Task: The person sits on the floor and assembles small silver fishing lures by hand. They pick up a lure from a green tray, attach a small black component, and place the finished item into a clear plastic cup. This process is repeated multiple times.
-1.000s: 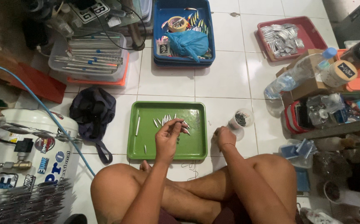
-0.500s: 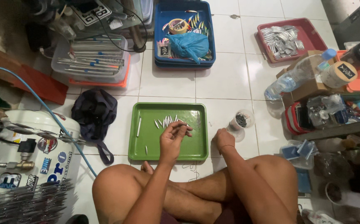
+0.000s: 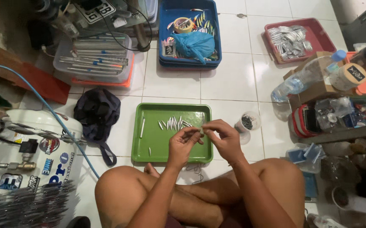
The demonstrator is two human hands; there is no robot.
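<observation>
The white tiled floor (image 3: 233,80) carried everything, with the person sitting cross-legged at the near edge. On the left a white compressor tank (image 3: 27,147) was cut off by the frame edge, with a blue hose (image 3: 43,103) running across it, and the dark clutter below it was too murky to read. A dark bag (image 3: 97,113) lay just right of the tank. Far middle sat a blue tray (image 3: 190,36) with a blue plastic bag and a tape roll in it, and far right a red tray (image 3: 298,39) of silvery bits. The right side was a jumble of boxes and a clear bottle (image 3: 303,78), partly cropped.

In the middle was the green tray (image 3: 149,143), holding a row of small silver pieces (image 3: 173,123). A little white cup (image 3: 247,122) stood just beside its right edge.

Both hands met over the tray's near right part. The left hand (image 3: 183,143) and right hand (image 3: 224,137) were curled nearly closed, fingertips pinched together on one tiny silver piece (image 3: 201,131); it was mostly hidden by the fingers, so I couldn't tell its shape.
</observation>
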